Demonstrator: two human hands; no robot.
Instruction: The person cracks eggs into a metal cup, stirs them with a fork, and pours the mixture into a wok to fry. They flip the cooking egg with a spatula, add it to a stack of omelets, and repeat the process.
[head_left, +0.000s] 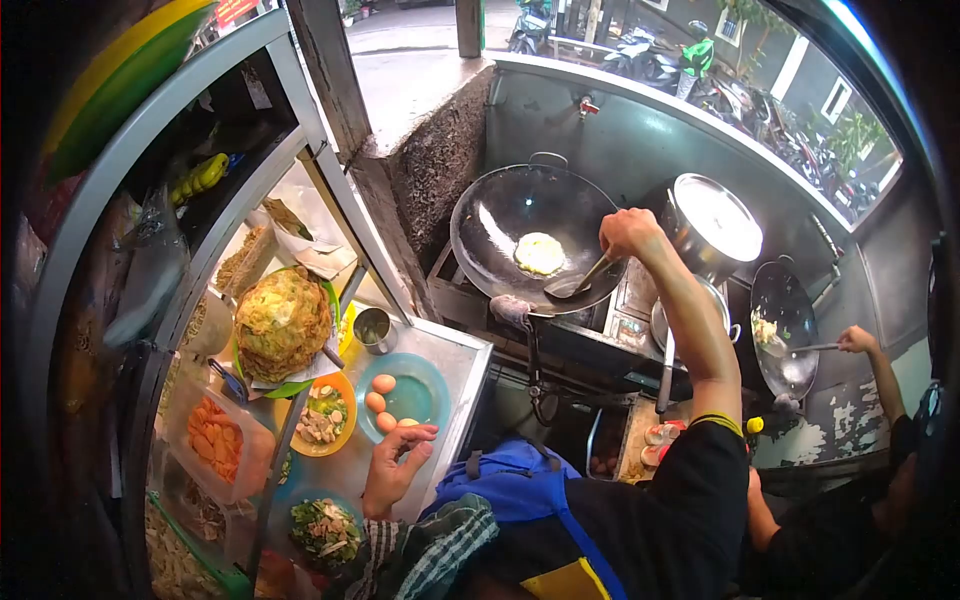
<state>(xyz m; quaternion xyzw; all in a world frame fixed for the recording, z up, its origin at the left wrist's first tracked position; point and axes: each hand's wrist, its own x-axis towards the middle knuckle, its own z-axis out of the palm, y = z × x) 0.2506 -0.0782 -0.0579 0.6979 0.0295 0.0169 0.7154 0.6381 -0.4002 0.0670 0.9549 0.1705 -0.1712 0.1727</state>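
My right hand (632, 234) is closed around the handle of a wok spatula (568, 287). The spatula's head rests inside a large dark wok (490, 215), just right of a pale yellow frying egg (540, 254). My left hand (398, 468) is over the near rim of a teal plate (432, 385), thumb and fingers apart, with nothing seen between them. Several eggs (383, 384) lie on that plate, one close to my fingertips. Beside it is an orange bowl (345, 395) of chopped greens and meat pieces.
Fried omelettes (283, 325) are piled left, near a carrot-filled tub (215, 440) and another bowl of greens (325, 530). A lidded steel pot (715, 225) stands right of the wok. Farther right, a co-worker's hand (856, 339) holds a utensil in a second wok (785, 300).
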